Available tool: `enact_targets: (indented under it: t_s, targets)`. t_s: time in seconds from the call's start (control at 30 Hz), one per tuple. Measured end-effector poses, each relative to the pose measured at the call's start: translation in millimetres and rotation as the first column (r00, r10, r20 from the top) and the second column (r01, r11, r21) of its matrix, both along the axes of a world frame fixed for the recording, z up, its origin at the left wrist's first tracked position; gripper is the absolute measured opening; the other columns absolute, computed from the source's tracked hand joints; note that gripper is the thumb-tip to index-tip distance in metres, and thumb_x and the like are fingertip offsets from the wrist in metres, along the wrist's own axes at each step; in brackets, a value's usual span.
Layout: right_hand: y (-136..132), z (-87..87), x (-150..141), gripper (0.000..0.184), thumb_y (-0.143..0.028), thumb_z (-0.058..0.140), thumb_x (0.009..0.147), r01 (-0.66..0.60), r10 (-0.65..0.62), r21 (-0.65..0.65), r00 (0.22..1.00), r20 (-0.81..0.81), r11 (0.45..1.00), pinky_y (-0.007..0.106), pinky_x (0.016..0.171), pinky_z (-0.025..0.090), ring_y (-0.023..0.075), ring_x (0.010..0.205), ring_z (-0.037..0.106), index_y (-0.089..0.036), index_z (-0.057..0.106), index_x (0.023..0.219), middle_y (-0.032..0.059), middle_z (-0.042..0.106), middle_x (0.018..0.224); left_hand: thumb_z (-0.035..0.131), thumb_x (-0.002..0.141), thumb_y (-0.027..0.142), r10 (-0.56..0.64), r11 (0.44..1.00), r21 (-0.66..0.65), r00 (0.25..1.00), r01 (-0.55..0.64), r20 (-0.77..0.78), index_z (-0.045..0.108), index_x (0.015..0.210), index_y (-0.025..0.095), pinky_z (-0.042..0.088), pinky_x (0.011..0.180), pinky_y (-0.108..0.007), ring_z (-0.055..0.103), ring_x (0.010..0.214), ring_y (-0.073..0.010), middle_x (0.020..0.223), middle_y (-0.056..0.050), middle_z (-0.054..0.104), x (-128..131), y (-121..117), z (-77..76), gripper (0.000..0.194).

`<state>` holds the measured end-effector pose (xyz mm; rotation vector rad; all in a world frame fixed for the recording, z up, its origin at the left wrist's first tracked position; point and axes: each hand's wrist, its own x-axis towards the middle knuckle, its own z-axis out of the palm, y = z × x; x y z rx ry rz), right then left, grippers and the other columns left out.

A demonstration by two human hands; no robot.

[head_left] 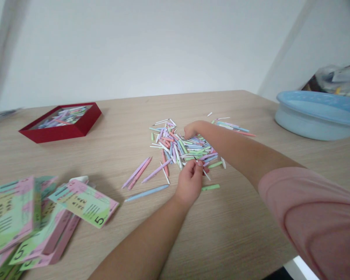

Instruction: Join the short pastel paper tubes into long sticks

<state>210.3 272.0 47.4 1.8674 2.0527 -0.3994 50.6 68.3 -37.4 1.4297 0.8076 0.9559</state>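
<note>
A thin white stick with a dark tip, like a pen refill [206,174], is pinched between the thumb and fingers of my left hand [190,179], at the near edge of a heap of pastel pen parts [177,147]. My right hand [193,129] reaches over the far side of that heap, fingers bent down together into it; whatever they grip is hidden. Pink, purple, green, blue and white barrels, caps and thin sticks make up the heap. Left of my left hand lie a blue pen [147,192] and a purple pen [157,171]. A green cap [210,187] rests just right of it.
A red box [61,134] full of similar pieces stands at the back left. Pink-and-green cartons marked 5 [84,202] are piled at the front left. A light blue basin [317,120] sits at the right, with plastic bags [344,79] behind it.
</note>
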Motion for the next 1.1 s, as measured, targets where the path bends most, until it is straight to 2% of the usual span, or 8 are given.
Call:
enact_targets:
  t_s: [0.17,0.33,0.43,0.53,0.63,0.77,0.97,1.1]
  targets:
    - [-6.0,-2.5,-5.7,0.044,-0.036,0.079,0.076,0.014,-0.013,0.025,1.0,-0.023,1.0,0.037,0.086,0.053,0.0328,0.099,0.073,-0.008,0.08,0.109,0.0201,0.08,0.107,0.05,0.103,0.055,-0.003,1.0,0.011,1.0,0.003,-0.007,0.066,0.098,0.02,0.044,0.068,-0.028,0.059,0.071,-0.016,0.085,-0.003,0.073,-0.3,-2.2,4.8,0.039]
    - [-24.4,-0.3,-3.4,0.038,-0.03,0.072,0.082,0.03,-0.012,0.173,0.994,-0.105,0.985,0.034,0.077,0.05,0.0307,0.093,0.072,-0.004,0.076,0.11,0.0227,0.078,0.109,0.047,0.105,0.052,0.013,1.0,0.022,1.0,-0.013,-0.021,0.068,0.101,0.019,0.042,0.062,-0.027,0.054,0.067,-0.0153,0.08,-0.001,0.068,-1.7,-3.5,8.8,0.039]
    - [-55.9,1.8,5.9,0.032,-0.025,0.064,0.086,0.061,-0.006,0.302,0.984,-0.179,0.951,0.03,0.071,0.046,0.0251,0.09,0.07,-0.009,0.071,0.113,0.0163,0.078,0.105,0.045,0.107,0.048,0.048,0.996,0.08,0.999,-0.046,-0.018,0.07,0.108,0.019,0.046,0.07,-0.028,0.059,0.073,-0.0167,0.08,-0.002,0.067,-1.9,-3.0,8.0,0.039]
    - [-111.8,-6.7,20.9,0.023,-0.026,0.057,0.091,0.112,0.017,0.405,0.954,-0.301,0.907,0.027,0.069,0.047,0.0194,0.084,0.068,-0.015,0.066,0.109,0.009,0.076,0.098,0.044,0.108,0.045,0.084,0.983,0.163,0.996,-0.08,-0.02,0.071,0.114,0.019,0.051,0.085,-0.032,0.066,0.09,-0.02,0.095,-0.006,0.073,-1.6,-2.4,6.5,0.038]
    - [-181.3,-26.8,37.5,0.02,-0.037,0.063,0.092,0.316,0.116,0.412,0.658,-0.744,0.854,0.029,0.067,0.051,0.0191,0.078,0.067,-0.02,0.063,0.102,0.0048,0.072,0.088,0.048,0.107,0.044,0.085,0.971,0.226,0.996,-0.08,-0.012,0.074,0.116,0.021,0.051,0.098,-0.035,0.068,0.108,-0.0234,0.113,-0.008,0.076,-1.4,-3.0,5.7,0.036]
    - [-250.0,-55.5,50.8,0.027,-0.046,0.062,0.097,0.527,0.037,0.284,0.43,-0.902,0.801,0.03,0.056,0.048,0.0159,0.061,0.057,-0.025,0.068,0.112,0.0005,0.063,0.079,0.05,0.107,0.043,0.028,0.96,0.279,0.999,-0.014,-0.046,0.075,0.115,0.021,0.049,0.101,-0.035,0.068,0.113,-0.0238,0.117,-0.007,0.077,-2.5,-5.6,6.6,0.034]
    - [-262.3,-68.2,52.1,0.028,-0.045,0.076,0.09,0.59,0.09,0.192,0.198,-0.976,0.784,0.028,0.059,0.05,0.013,0.064,0.058,-0.024,0.063,0.101,-0.0018,0.064,0.08,0.051,0.106,0.039,0.045,0.947,0.32,0.982,0.016,-0.182,0.071,0.114,0.019,0.048,0.079,-0.03,0.064,0.086,-0.0182,0.097,-0.002,0.073,-4.6,-6.5,7.1,0.029]
    - [-260.9,-62.4,57.1,0.025,-0.044,0.074,0.093,0.533,0.136,0.21,0.176,-0.975,0.82,0.025,0.054,0.043,0.0106,0.057,0.054,-0.021,0.064,0.092,-0.0046,0.058,0.067,0.054,0.105,0.037,-0.004,0.94,0.331,0.976,0.078,-0.217,0.071,0.11,0.02,0.048,0.08,-0.029,0.063,0.089,-0.0177,0.098,-0.002,0.072,-3.8,-6.0,6.9,0.025]
